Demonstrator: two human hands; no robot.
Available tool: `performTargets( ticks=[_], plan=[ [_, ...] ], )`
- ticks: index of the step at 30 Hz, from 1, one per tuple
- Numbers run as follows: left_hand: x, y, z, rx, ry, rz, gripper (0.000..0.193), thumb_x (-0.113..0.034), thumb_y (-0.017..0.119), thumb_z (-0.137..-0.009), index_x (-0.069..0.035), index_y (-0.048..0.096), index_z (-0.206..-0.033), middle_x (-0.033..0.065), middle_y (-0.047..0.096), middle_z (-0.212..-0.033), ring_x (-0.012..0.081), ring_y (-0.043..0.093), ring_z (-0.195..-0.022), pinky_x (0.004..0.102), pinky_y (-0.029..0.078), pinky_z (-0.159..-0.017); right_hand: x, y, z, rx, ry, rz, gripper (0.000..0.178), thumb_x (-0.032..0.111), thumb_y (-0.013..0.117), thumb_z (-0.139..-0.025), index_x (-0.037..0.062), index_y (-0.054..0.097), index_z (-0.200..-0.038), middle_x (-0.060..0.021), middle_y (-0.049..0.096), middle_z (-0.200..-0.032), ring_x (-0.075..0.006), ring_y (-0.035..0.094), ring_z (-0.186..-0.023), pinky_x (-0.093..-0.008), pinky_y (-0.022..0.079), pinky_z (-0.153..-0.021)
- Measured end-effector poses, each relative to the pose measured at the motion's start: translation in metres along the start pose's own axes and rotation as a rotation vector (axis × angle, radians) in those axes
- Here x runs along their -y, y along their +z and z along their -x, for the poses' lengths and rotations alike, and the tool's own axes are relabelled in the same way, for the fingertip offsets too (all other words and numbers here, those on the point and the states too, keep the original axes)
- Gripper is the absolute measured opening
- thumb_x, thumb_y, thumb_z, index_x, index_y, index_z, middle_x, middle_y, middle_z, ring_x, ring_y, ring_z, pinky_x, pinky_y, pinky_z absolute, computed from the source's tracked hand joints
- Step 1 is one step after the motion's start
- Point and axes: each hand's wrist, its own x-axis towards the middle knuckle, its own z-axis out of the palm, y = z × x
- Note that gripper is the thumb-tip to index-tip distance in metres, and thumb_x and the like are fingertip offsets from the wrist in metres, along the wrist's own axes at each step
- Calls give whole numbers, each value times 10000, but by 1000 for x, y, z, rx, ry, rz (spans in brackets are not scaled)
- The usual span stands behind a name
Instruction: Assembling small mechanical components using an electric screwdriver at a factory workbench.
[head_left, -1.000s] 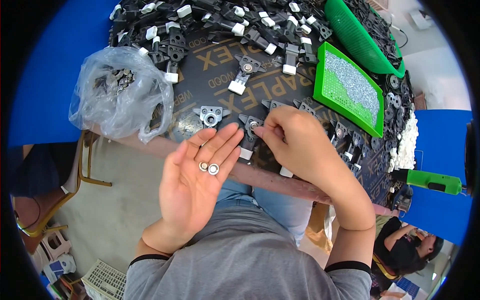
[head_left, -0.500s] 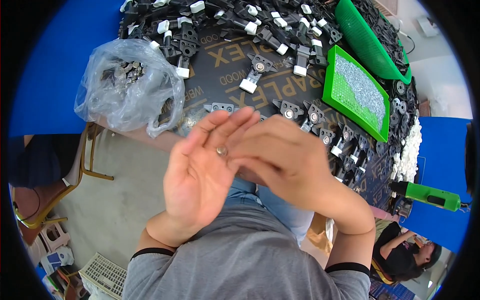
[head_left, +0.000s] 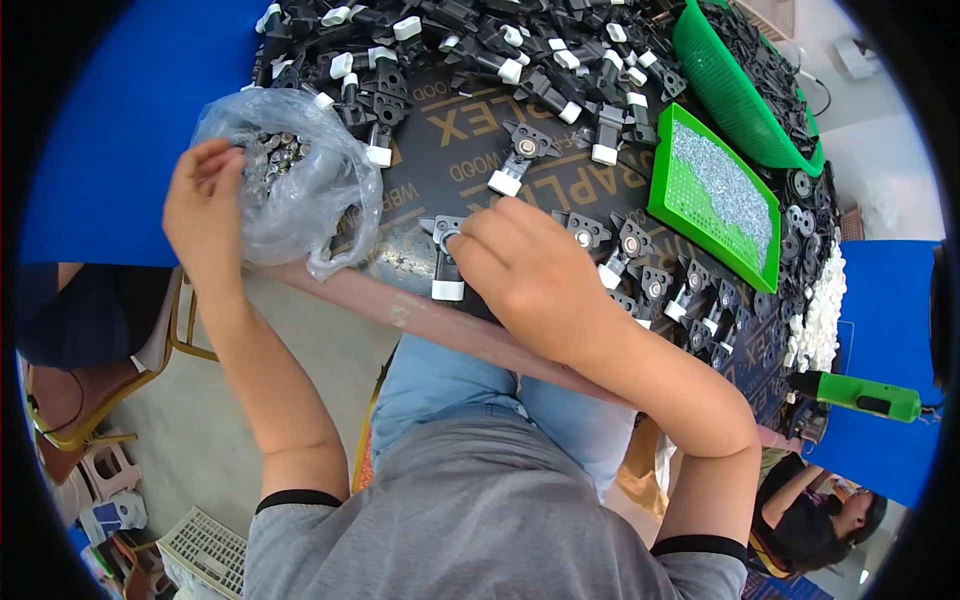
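Note:
My right hand (head_left: 540, 285) is closed in a pinch, fingertips down on the centre of a black plastic bracket (head_left: 447, 266) with a white end cap. A glint of a small round metal piece shows at the fingertips, mostly covered. My left hand (head_left: 205, 215) is raised at the left side of a clear plastic bag (head_left: 300, 220), fingers loosely bent and apart, with nothing visible in them. Inside the bag's mouth lie several small round metal pieces (head_left: 280, 158). Just beyond my right hand another bracket (head_left: 522, 152) has a round metal piece in its centre.
Black parts with white caps (head_left: 540, 80) are heaped at the back. More brackets (head_left: 655, 285) lie to the right. A green tray (head_left: 665, 195) of small silvery parts, a green basket (head_left: 720, 95), white pieces (head_left: 820, 310) and a green power screwdriver (head_left: 865, 393) are further right. Another person (head_left: 810, 515) sits lower right.
My hands have parted. The left, which held a small round metal piece in its open palm, has gone left to the bag; the right has come down onto the near bracket.

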Motion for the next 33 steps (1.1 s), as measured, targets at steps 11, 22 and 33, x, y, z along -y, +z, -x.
performTargets(
  ticks=[11,22,33],
  plan=[
    [-86,12,79,51,352,-104,233,-93,777,-800,-39,717,-1019,84,703,-1049,192,644,-938,302,512,-820,17,-84,21,-176,205,75,157,-58,651,-780,-26,677,-931,-135,695,-937,-286,638,-834,-364,504,-758],
    [-115,66,135,689,610,-163,421,-352,786,-735,-215,726,-1128,85,525,-1416,401,338,-1396,630,224,-1103,21,-220,201,-1671,457,857,226,102,641,-921,-114,649,-989,-157,688,-967,-215,663,-822,-270,572,-677],
    [-111,80,149,629,689,-331,466,-341,791,-731,-186,718,-1165,122,450,-1487,405,308,-1413,591,130,-1146,14,-231,297,-1481,663,1134,229,105,649,-927,-108,659,-1011,-152,685,-979,-199,650,-862,-277,549,-765]
  ],
)
